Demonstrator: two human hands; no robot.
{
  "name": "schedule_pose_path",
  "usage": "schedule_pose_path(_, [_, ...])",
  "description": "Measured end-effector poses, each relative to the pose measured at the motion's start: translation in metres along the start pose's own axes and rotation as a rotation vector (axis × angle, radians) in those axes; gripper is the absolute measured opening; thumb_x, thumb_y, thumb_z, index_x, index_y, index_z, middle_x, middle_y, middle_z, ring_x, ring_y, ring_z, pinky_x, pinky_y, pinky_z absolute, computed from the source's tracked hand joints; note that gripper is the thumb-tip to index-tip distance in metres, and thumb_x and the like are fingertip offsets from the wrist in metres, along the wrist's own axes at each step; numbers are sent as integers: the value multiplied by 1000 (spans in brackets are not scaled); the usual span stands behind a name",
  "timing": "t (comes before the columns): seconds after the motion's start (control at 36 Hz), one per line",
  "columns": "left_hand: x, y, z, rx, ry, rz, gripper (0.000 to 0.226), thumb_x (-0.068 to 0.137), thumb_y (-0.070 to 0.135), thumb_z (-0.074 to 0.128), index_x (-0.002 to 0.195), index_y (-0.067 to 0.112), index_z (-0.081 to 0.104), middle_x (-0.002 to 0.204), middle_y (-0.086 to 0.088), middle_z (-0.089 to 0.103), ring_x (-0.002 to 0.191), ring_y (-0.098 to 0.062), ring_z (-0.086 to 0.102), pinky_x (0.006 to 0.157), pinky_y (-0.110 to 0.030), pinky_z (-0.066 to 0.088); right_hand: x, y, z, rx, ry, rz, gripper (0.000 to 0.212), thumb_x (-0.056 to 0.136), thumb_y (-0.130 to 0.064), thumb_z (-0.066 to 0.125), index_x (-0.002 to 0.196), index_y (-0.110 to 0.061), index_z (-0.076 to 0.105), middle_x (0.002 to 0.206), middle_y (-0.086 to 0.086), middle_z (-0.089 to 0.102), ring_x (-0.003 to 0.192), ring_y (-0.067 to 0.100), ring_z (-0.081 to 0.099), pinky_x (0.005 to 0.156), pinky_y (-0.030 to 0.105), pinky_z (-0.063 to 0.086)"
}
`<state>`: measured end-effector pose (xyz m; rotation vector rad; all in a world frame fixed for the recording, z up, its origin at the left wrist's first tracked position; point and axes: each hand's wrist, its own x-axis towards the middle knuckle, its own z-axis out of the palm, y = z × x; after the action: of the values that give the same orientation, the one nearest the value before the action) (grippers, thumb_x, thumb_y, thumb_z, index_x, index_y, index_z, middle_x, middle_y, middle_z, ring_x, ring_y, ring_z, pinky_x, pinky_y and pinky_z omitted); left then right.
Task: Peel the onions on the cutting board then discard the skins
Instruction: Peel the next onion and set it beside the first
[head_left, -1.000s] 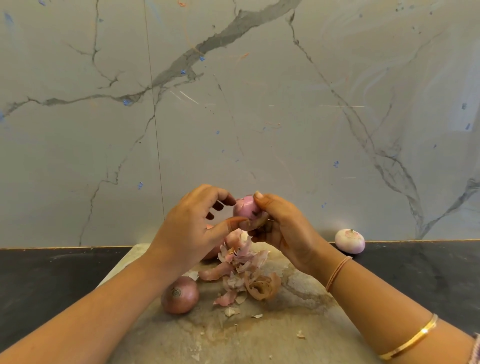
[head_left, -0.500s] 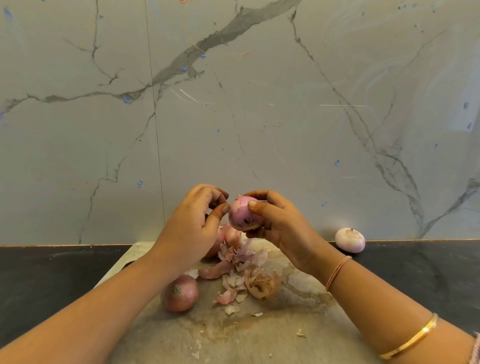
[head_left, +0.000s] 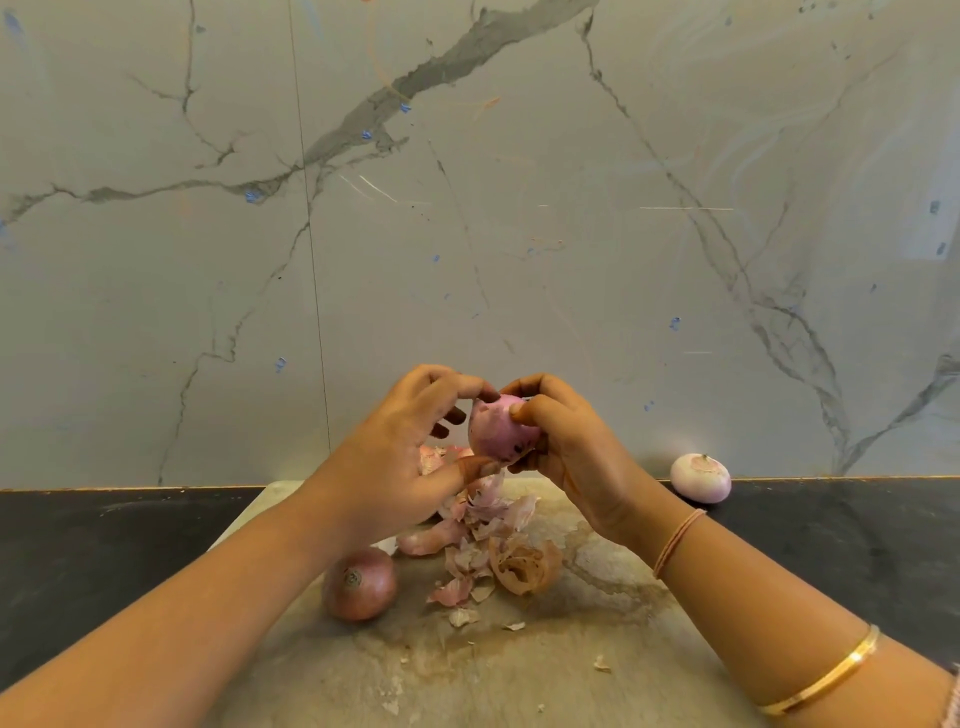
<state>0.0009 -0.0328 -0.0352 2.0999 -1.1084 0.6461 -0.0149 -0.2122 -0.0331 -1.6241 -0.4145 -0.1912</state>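
Head view, lower frame: gold bangle (head_left: 821, 680) on the right forearm. Stained, worn cutting board (head_left: 519, 670), flat and pale, lies on a dark matte counter (head_left: 104, 545). Unpeeled onion (head_left: 358, 584), round and brownish, sits left of center on the board, near the papery skins (head_left: 488, 540). Above them, right hand (head_left: 576, 452) curls round a glossy pink onion (head_left: 501, 428). Left hand (head_left: 395, 467) pinches it, hiding part of the pile. Peeled onion (head_left: 700, 477) on the counter at right, at the foot of the grey-veined marble wall (head_left: 519, 208).

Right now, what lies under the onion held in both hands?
Below the held onion: loose skins heaped on the cutting board; the left hand covers part of them.
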Motion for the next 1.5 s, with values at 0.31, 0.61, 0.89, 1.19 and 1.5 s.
schedule_pose_path(0.31, [1,-2,-2,15,3,7,37,76,31,67,107,41,49,113,23,46,104,-3,52,89,-19,48,0,1,1,4,-32,12,31,71,-34,47,96,-18,55,105,13,56,85,25,56,62,25,49])
schedule_pose_path(0.61, [0,-2,-1,54,73,34,59,78,24,75,121,44,41,118,21,47,103,-3,53,86,-19,48,-1,-1,2,19,-6,28,31,72,-35,48,96,-18,55,101,11,56,78,21,57,60,24,49])
schedule_pose_path(0.89, [3,6,-3,78,162,99,31,82,33,61,110,21,67,102,15,62,96,2,58,80,-9,48,-1,1,1,-59,11,34,16,101,-27,44,107,-17,55,106,10,60,82,21,56,66,25,48])
schedule_pose_path(1.19, [2,9,-3,62,223,53,33,84,-2,66,104,24,60,95,15,64,94,2,61,81,-8,47,-1,1,3,16,38,64,21,101,-24,40,104,-12,57,103,15,58,81,21,56,66,27,49])
schedule_pose_path(1.5, [2,5,-5,164,117,-39,23,88,0,61,98,19,69,92,22,60,96,5,55,80,-5,44,1,-1,-3,399,176,163,28,99,-29,43,108,-8,59,98,17,56,77,25,57,64,29,51])
